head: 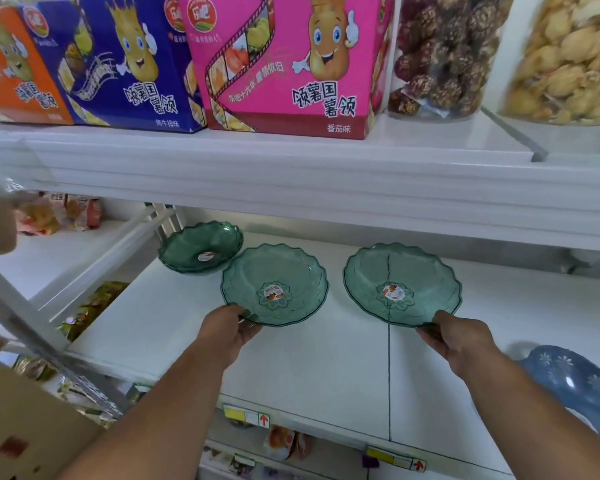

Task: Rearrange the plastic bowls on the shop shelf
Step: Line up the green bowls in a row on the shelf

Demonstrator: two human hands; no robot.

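Observation:
Three see-through green plastic bowls with scalloped rims are over the white middle shelf (312,368). My left hand (227,329) grips the near rim of the middle bowl (274,284). My right hand (454,336) pinches the near rim of the right bowl (400,284). Both held bowls tilt toward me, each with a round sticker in its centre. The third bowl (201,247), which looks like a small stack, sits at the back left, partly behind the middle bowl, untouched.
The upper shelf (291,168) carries orange, blue and pink snack boxes (284,64) and clear jars of sweets (444,53). A blue plastic item (575,382) sits at the right edge. Wire dividers and snack packets (59,213) lie left. A cardboard box (32,420) is at the lower left.

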